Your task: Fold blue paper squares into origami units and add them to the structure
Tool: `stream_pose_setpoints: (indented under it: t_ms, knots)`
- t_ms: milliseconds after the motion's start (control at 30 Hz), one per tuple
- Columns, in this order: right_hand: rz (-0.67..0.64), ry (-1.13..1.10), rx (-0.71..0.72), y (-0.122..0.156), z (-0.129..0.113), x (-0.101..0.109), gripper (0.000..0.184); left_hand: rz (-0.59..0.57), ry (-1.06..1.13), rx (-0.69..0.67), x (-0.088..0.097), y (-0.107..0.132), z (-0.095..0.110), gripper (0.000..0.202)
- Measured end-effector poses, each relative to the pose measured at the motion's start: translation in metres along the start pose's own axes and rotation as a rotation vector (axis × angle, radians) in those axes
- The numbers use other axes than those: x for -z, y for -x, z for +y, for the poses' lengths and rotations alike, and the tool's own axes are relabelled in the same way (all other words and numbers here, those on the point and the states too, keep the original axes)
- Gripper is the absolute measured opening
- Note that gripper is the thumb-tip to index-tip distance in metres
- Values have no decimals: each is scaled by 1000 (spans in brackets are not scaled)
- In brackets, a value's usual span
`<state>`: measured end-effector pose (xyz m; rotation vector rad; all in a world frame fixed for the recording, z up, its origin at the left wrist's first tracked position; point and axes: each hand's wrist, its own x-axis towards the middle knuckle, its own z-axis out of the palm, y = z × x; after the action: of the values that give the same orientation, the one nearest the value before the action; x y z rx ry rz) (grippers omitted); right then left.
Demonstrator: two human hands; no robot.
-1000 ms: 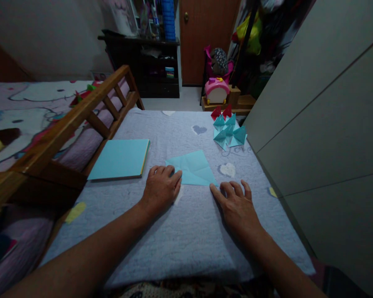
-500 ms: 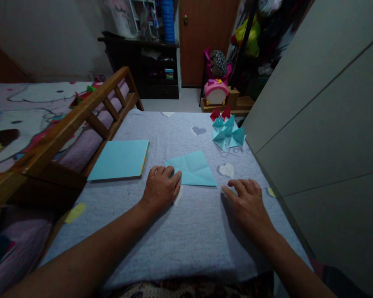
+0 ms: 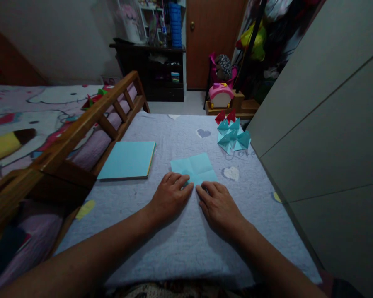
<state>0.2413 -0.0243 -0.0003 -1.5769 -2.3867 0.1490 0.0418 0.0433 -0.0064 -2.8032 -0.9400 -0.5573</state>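
Observation:
A light blue square of origami paper (image 3: 195, 165) with crossing creases lies on the cloth in front of me. Its near edge is partly covered by my fingers. At the near left side, my left hand (image 3: 173, 192) is closed on the paper, fingers bent over it and thumb by the edge. My right hand (image 3: 216, 203) grips the near right side, its thumb close to my left thumb. To the left rests a stack of coloured paper (image 3: 127, 159) with a light blue sheet on top. Several folded blue paper shapes (image 3: 233, 135) stand at the far right.
Red folded paper shapes (image 3: 225, 117) sit behind the blue ones. A wooden rail (image 3: 90, 114) borders the left side of the cloth-covered surface (image 3: 174, 248). A pale cabinet (image 3: 335, 136) flanks the right. Beyond the far edge is a pink toy case (image 3: 221, 97).
The paper now lies more squarely and flatter. My right hand has moved left onto its near edge, and my left hand has shifted along the near side. The view has turned slightly left.

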Motion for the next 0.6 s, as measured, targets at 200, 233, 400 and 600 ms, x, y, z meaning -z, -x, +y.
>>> stream_pose_setpoints:
  t_ms: [200,233,400,600]
  knots:
    - [-12,-12,-28,-1,-2,2,34,-108,-74,-27,16,12,4,51]
    - [-23,-7,-31,-1,-3,3,35,-120,-92,-5,18,15,2,52]
    - [-104,33,-56,-5,-6,7,41,-136,-134,106,23,33,-9,50]
    - [-204,126,-70,-18,-17,18,47,-141,-118,178,27,40,-10,44]
